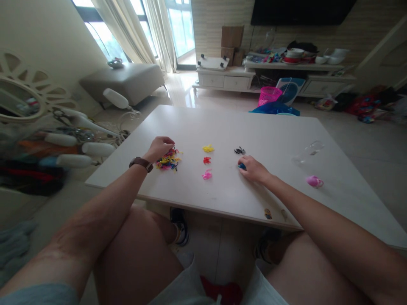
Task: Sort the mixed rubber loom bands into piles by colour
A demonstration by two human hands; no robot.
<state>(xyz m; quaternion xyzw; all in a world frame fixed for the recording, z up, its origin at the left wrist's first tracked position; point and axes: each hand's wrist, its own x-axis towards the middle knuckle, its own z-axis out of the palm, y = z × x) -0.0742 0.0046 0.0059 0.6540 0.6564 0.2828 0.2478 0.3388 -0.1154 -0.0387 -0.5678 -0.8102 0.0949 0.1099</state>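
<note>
We see sorting partly done: small yellow (208, 148), red (207, 160), pink (207, 174) and black (239, 150) groups lie apart on the counter (280, 140). The left hand (160, 148) curls, pinching into the sizeable mixed pile (168, 161); the right hand (252, 168) rests half-closed over a blue piece (241, 166).

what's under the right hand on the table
A bit of blue shows at the fingertips of the right hand, which lies on the white table. The hand covers the rest, so its shape cannot be told. The black pile lies just beyond, uncovered.
</note>
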